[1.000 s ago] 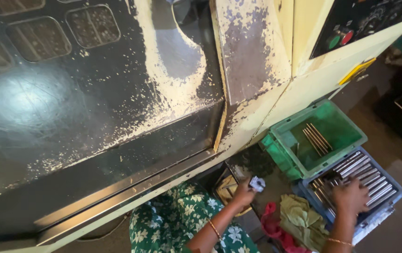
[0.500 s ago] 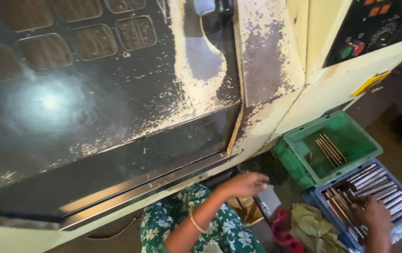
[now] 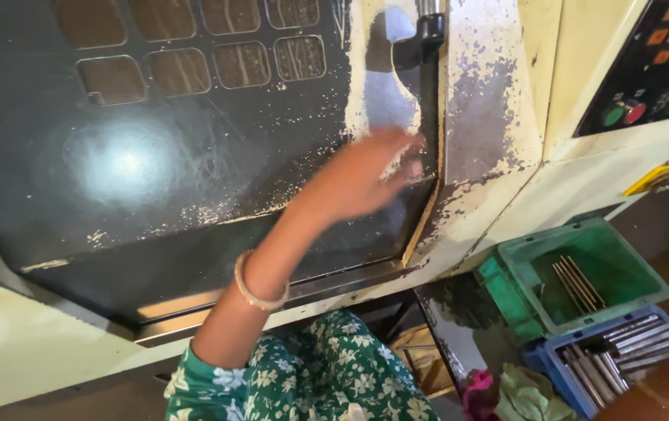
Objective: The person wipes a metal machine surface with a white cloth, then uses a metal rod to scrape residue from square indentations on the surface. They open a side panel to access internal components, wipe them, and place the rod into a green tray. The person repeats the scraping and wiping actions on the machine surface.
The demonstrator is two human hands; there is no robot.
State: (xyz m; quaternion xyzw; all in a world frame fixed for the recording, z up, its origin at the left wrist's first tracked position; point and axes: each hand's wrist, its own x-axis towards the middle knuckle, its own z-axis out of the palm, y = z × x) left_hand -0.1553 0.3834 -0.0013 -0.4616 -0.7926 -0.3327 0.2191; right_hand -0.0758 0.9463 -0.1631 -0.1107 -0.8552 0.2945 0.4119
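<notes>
head view, catalogued. left hand [image 3: 365, 175] raised from low beside the crates up against dark machine door [image 3: 194, 156], near black door handle [image 3: 420, 39]; fingers spread and blurred, nothing seen gripped, handle not yet touched. right hand gone from over blue crate, out of frame apart from a blurred forearm edge at the lower right. judged: sorting at the crates left off, attention turned to the door. green crate [image 3: 623, 300]: a few thin metal rods [image 3: 576, 282]. blue crate [image 3: 552, 370]: many thicker steel bars [image 3: 630, 343], laid side by side. rags [image 3: 525, 394] beside.
</notes>
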